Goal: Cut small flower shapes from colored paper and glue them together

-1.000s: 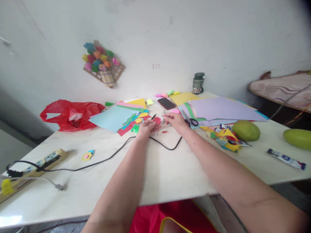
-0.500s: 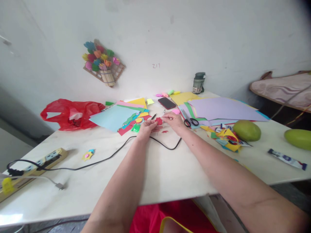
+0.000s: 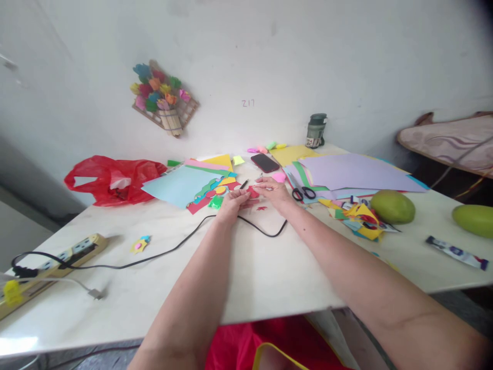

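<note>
Near the middle of the table, my left hand (image 3: 234, 202) is closed on a small red paper piece (image 3: 253, 192). My right hand (image 3: 273, 191) meets it from the other side, thumb and fingers pinched at the paper's right edge; whether anything else is in that pinch is too small to tell. Red paper scraps (image 3: 262, 208) lie on the table just below the hands. Left of my left hand are a small green packet (image 3: 215, 202) and coloured paper cutouts (image 3: 220, 190). Black-handled scissors (image 3: 304, 193) lie right of my right hand.
Paper sheets (image 3: 173, 186) lie left and a lilac stack (image 3: 350, 172) right. A phone (image 3: 265, 163) lies behind the hands. A black cable (image 3: 154, 262) runs from a power strip (image 3: 77, 254) under my wrists. Green fruit (image 3: 393, 207) and a tube (image 3: 457, 253) are at right.
My right hand's fingers have shifted slightly left, closer against the red paper piece. My left hand stays about where it was, and the things on the table have not moved.
</note>
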### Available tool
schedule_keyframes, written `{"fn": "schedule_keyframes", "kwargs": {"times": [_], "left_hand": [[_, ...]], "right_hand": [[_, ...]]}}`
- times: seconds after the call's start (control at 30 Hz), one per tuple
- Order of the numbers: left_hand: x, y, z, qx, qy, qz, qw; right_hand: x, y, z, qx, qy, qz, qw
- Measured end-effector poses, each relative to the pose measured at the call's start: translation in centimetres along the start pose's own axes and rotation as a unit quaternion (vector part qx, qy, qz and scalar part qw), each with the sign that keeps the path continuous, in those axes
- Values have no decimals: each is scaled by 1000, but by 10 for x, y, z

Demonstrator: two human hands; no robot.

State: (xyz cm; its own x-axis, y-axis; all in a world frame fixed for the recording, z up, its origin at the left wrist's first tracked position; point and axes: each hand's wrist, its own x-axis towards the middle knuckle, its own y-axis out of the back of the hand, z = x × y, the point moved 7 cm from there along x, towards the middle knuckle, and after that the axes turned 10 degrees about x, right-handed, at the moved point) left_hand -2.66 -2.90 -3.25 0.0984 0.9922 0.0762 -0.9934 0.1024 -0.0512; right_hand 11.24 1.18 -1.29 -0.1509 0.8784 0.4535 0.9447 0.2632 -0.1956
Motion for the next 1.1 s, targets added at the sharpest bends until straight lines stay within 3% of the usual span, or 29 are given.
{"fn": "schedule_keyframes", "kwargs": {"times": [0.93,1.1], "left_hand": [[0,0,-1,-9,2,-1,1000],[-1,-1,1,-12,0,0,1000]], "right_hand": [[-5,-6,-8,1,8,-14,1000],[-7,-6,-10,-10,-15,-4,1000]]}}
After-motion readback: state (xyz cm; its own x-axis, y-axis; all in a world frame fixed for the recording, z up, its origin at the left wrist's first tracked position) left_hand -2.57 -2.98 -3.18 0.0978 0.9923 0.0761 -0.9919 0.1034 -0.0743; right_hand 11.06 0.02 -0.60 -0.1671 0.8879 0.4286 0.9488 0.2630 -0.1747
